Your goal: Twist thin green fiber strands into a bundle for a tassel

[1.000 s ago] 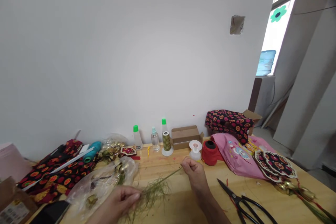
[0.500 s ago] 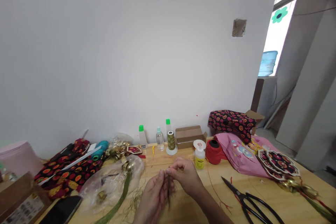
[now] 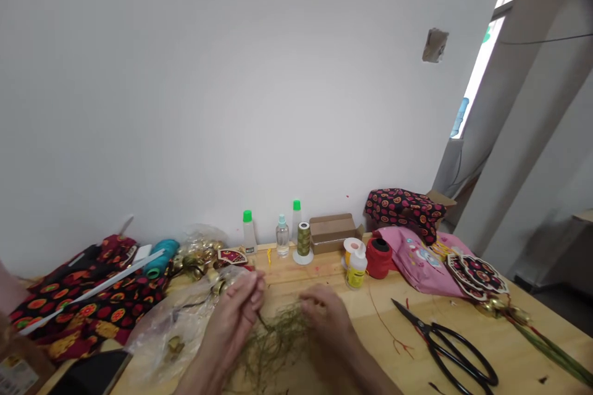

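My left hand (image 3: 238, 305) is raised over the table with thumb and fingers pinched together. A thin dark olive strand (image 3: 262, 322) comes down from its fingertips. My right hand (image 3: 327, 315) is a little apart to the right, fingers curled and slightly blurred; whatever is in them is hidden. Between and below the hands lies a loose tangle of green thread (image 3: 273, 345). Left of my left hand, a clear plastic bag (image 3: 160, 333) lies with brass bells (image 3: 175, 345) on it. Black-handled scissors (image 3: 435, 336) rest open to the right of my right hand.
Along the wall stand green-capped bottles (image 3: 249, 234), a green thread spool (image 3: 303, 241), a yellow-labelled bottle (image 3: 356, 268), a red thread cone (image 3: 378, 259) and a cardboard box (image 3: 331, 234). Patterned fabric (image 3: 102, 308) and a phone (image 3: 90, 373) lie left; a pink cloth (image 3: 424, 265) right.
My hands have separated, the left moving left and the right slightly right. The dark strand between them now hangs from the left hand, and the thread tangle shows more. The view has shifted slightly.
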Action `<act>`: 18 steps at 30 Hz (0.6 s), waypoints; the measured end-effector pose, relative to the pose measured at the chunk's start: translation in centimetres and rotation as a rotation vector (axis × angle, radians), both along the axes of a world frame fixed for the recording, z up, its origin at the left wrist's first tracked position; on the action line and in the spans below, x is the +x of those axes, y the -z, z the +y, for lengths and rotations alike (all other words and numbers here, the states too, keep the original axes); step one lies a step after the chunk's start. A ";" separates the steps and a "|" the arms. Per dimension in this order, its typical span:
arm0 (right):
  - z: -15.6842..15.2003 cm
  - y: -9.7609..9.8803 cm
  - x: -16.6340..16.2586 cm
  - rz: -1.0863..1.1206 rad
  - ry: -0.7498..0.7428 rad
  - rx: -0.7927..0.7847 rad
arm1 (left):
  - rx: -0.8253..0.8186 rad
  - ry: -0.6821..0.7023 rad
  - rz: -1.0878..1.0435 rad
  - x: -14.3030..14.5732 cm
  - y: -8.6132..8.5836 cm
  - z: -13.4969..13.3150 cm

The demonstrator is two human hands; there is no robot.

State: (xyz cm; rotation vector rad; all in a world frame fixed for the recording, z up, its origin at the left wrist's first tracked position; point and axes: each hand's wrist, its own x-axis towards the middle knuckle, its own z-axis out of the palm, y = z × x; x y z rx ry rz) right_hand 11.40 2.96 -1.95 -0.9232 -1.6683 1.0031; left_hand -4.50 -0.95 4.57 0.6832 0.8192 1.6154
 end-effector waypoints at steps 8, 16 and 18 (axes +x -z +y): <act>-1.8 2.5 -2.4 -0.647 -0.301 0.552 | -0.046 -0.010 -0.274 -3.4 0.8 -0.3; -0.4 0.4 3.6 -0.271 0.090 0.150 | 0.026 0.027 -0.634 -5.1 0.7 -1.7; -0.6 0.5 2.9 -0.264 0.148 0.152 | 0.083 0.059 -0.701 -5.4 0.2 -2.1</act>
